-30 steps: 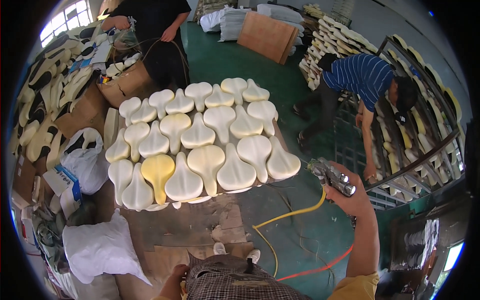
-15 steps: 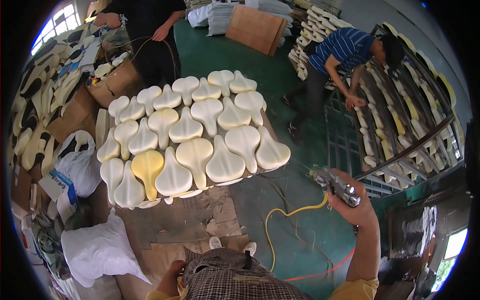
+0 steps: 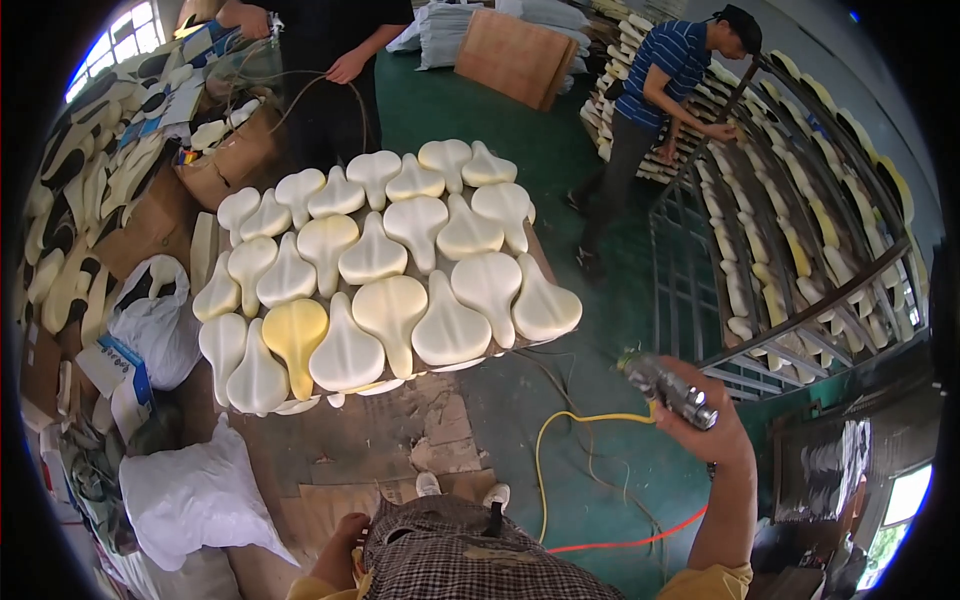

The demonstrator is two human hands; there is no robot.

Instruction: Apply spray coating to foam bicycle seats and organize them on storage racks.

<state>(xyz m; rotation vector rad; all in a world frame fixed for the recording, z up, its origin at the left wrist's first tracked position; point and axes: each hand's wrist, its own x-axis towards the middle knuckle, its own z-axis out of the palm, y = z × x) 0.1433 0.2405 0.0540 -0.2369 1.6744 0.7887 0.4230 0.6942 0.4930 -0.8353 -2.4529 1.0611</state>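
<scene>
R hand (image 3: 716, 434): wrapped rd. metal spray gun (image 3: 672, 390) | prob. stiff, hefty; hold by grip | L hand (image 3: 350, 529): state unclear

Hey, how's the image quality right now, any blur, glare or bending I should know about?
Head view: black surrounds the rounded image, and the rack looks bent near the rim; head view: the lower right window glares nearly white; head view: the spray gun in the right hand looks slightly smeared, perhaps from motion, while the seats look clearer.
</scene>
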